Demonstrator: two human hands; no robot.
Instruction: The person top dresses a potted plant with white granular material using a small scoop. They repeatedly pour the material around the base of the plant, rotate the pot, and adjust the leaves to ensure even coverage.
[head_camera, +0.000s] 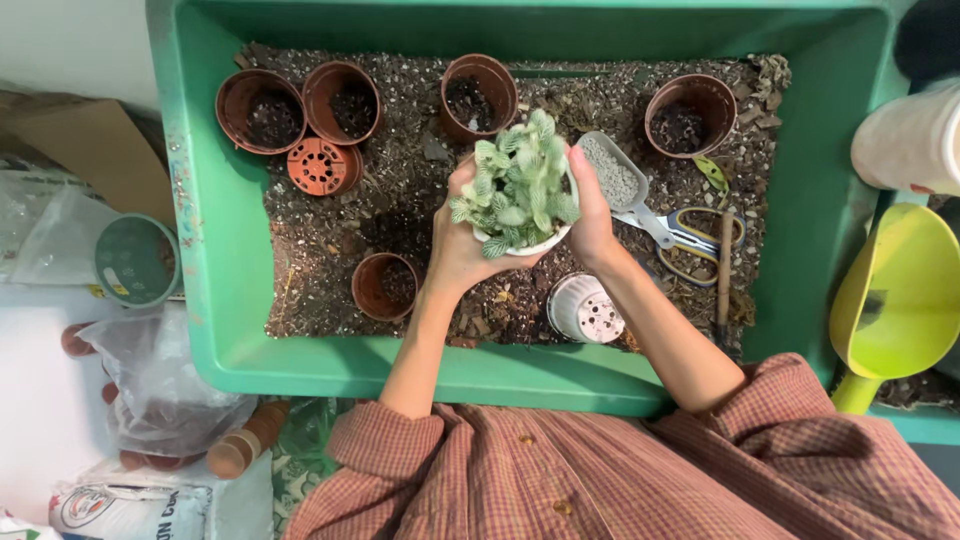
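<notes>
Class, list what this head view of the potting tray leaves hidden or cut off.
- White pot: mostly hidden by the succulent and both hands, left hand and right hand.
- Scissors: blades covered by the grey scoop.
- Yellow-green watering can: cut off by the right edge.

Held between left hand (455, 245) and right hand (592, 225): a smooth white plastic pot (527, 243) of fuzzy, matt succulent (518, 185). Lay around: rough, crumbly soil (330, 235) in a glossy green plastic tub (215, 300); matt terracotta-coloured plastic pots (260, 110); a scoop (612, 170) of gritty grey granules.
</notes>
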